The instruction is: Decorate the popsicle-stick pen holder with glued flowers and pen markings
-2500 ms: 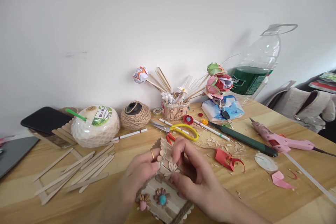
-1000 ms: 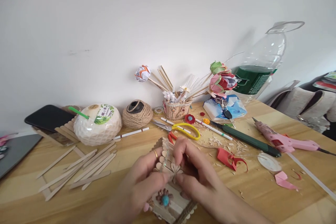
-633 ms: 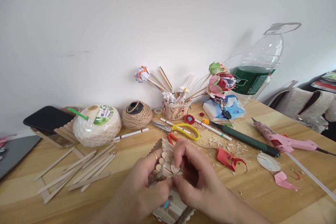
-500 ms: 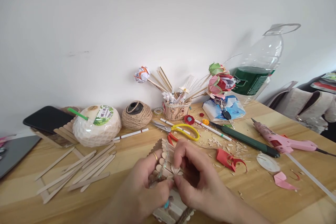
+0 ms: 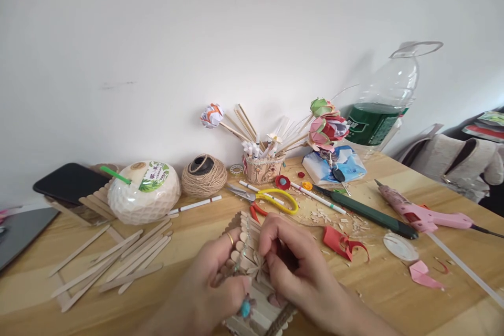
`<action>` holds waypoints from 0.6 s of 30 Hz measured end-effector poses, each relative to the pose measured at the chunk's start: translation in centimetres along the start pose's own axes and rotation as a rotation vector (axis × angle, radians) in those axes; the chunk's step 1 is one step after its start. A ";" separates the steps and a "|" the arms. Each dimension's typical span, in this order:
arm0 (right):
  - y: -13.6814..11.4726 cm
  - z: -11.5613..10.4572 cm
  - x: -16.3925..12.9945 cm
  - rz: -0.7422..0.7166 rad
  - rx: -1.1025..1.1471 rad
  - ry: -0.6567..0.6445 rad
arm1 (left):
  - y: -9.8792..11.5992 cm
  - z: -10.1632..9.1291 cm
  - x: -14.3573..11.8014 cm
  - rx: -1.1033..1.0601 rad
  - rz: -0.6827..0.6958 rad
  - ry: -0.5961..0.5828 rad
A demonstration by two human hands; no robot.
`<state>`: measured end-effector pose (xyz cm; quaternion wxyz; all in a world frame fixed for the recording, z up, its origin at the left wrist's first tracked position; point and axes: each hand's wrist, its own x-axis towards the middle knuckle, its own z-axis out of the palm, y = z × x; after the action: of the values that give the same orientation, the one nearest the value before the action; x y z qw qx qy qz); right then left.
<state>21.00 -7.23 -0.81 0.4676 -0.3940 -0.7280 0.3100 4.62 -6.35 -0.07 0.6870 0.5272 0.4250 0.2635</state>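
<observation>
Low in the middle of the view sits a small craft-stick house [image 5: 255,307] with rounded stick ends along its roof and a turquoise bead flower [image 5: 245,307] on its lower part. My left hand [image 5: 216,281] is closed round its left side, a ring on one finger, the thumb near the bead flower. On the roof lies a pale wooden petal flower [image 5: 258,265]. My right hand [image 5: 293,268] is closed in a pinch at this flower's right edge; its fingers hide part of it.
Loose craft sticks [image 5: 129,260] lie left, below a wrapped coconut [image 5: 144,191] and twine ball [image 5: 204,176]. Yellow-handled scissors [image 5: 275,200] lie just behind my hands. Rightward are red paper scraps [image 5: 337,242], a green cutter [image 5: 370,213] and a pink glue gun [image 5: 417,210].
My right thumb and finger have moved up and right on the petal flower, showing more of its petals. My left thumb has drawn back left from it. The view has shifted slightly.
</observation>
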 end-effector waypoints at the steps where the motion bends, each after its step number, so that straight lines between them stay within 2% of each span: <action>1: -0.1 -0.1 0.0 0.024 0.009 -0.008 | -0.3 -0.3 0.1 -0.021 0.004 -0.017; 2: -0.1 -0.2 0.0 0.046 0.018 -0.016 | -0.6 -0.5 0.2 -0.048 -0.006 -0.058; 5: -0.2 -0.3 -0.1 0.089 0.069 -0.021 | -1.1 -0.9 0.6 -0.091 -0.034 -0.073; 9: -0.1 -0.1 -0.2 0.072 0.157 0.004 | -0.5 -1.0 1.0 -0.085 0.020 -0.033; 12: 0.4 0.0 -0.2 0.116 0.315 0.029 | 0.1 -1.2 1.1 -0.049 0.079 -0.014; 15: 1.2 0.2 -0.2 0.173 0.507 0.115 | 0.3 -1.4 1.1 -0.026 0.059 0.025; 18: 1.2 0.2 0.0 0.159 0.517 0.154 | 0.3 -1.5 0.9 -0.008 0.028 0.076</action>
<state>21.18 -6.62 -1.90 0.5805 -0.3400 -0.5540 0.4904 3.77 -4.76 -0.14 0.6687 0.5197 0.4425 0.2948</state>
